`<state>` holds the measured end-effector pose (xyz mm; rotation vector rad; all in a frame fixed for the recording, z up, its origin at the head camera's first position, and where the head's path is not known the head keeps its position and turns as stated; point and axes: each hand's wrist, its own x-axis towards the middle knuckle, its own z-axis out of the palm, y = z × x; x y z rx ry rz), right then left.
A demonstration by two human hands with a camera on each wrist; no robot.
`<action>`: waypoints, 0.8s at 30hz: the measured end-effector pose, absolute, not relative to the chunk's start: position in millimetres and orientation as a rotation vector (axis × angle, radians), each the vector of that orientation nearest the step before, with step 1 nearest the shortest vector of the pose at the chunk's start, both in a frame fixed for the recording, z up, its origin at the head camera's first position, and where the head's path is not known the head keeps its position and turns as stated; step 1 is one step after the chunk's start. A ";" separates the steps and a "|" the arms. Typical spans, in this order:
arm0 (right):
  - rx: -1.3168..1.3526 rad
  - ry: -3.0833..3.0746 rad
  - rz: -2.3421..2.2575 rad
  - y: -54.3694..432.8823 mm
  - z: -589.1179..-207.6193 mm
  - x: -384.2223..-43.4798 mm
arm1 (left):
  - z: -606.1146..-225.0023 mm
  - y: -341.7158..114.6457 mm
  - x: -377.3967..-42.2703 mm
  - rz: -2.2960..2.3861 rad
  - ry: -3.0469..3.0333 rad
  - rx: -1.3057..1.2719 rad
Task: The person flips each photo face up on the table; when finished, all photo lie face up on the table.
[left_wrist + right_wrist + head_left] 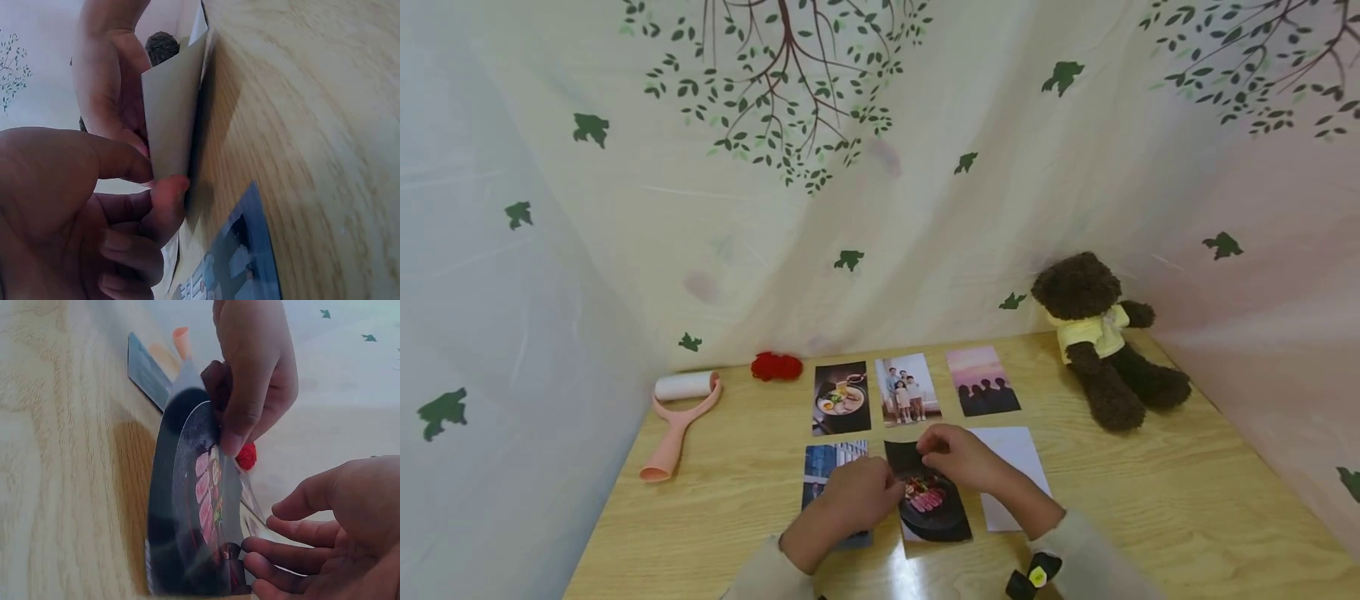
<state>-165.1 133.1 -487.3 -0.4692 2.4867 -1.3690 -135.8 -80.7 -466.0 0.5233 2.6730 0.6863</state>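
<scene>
My left hand (pixel 859 497) pinches the left edge of a photo print (pixel 936 518) showing sliced meat on a dark plate. In the left wrist view its thumb and index finger meet on the print's pale back (pixel 172 112). The print is tilted up off the table, as the right wrist view shows. My right hand (pixel 962 458) is at the print's upper right side. There its loosely bent fingers (pixel 287 550) touch the edge, with the thumb apart from the print. Beneath my left hand lies a bluish photo (pixel 820 462), partly covered. A white card (pixel 1006 443) lies under my right forearm.
Behind the hands lie a ramen photo (pixel 841 402), a family photo (pixel 907 392) and a pink-sky silhouette photo (pixel 982 382). A pink-handled lint roller (pixel 673 433) and a red fuzzy item (pixel 777 367) are at left. A brown teddy bear (pixel 1097 337) sits back right against the curtain (pixel 925 217).
</scene>
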 end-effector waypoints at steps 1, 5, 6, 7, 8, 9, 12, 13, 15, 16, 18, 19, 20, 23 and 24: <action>-0.466 2.502 -1.360 132.5 -487.2 -164.7 | -467.5 -80.2 -136.1 0.662 2.684 0.518; -0.378 2.560 -1.325 129.5 -485.4 -162.6 | -471.7 -77.5 -136.2 0.580 2.710 0.524; -0.356 2.573 -1.319 128.8 -485.4 -162.2 | -472.6 -76.7 -136.2 0.561 2.714 0.537; -0.339 2.582 -1.319 128.1 -485.5 -161.8 | -473.1 -75.9 -136.2 0.549 2.717 0.556; -0.324 2.590 -1.317 127.6 -485.7 -161.4 | -473.9 -75.1 -136.4 0.535 2.720 0.576; -0.320 2.599 -1.319 127.1 -486.3 -161.2 | -474.5 -74.2 -136.5 0.524 2.724 0.600; -0.334 2.620 -1.326 127.0 -488.5 -161.6 | -475.0 -71.6 -137.0 0.480 2.741 0.648; -0.345 2.626 -1.329 127.5 -488.9 -162.0 | -474.8 -70.7 -137.1 0.463 2.754 0.659; -0.365 2.632 -1.335 129.6 -489.9 -163.7 | -473.6 -69.0 -137.2 0.437 2.768 0.661; -0.372 2.638 -1.343 131.2 -490.8 -164.8 | -472.8 -68.2 -137.3 0.425 2.769 0.654; -0.378 2.641 -1.375 136.3 -491.7 -166.9 | -471.9 -66.9 -137.4 0.399 2.778 0.647; -0.373 2.649 -1.389 139.9 -491.9 -167.9 | -471.2 -66.5 -137.5 0.396 2.777 0.644; -0.363 2.656 -1.411 144.3 -492.1 -168.7 | -471.0 -66.3 -137.7 0.390 2.776 0.641; -0.311 2.688 -1.466 161.3 -491.7 -170.7 | -471.5 -67.5 -138.6 0.378 2.774 0.645; -0.282 2.705 -1.471 168.1 -491.0 -171.6 | -471.6 -68.3 -139.2 0.379 2.764 0.640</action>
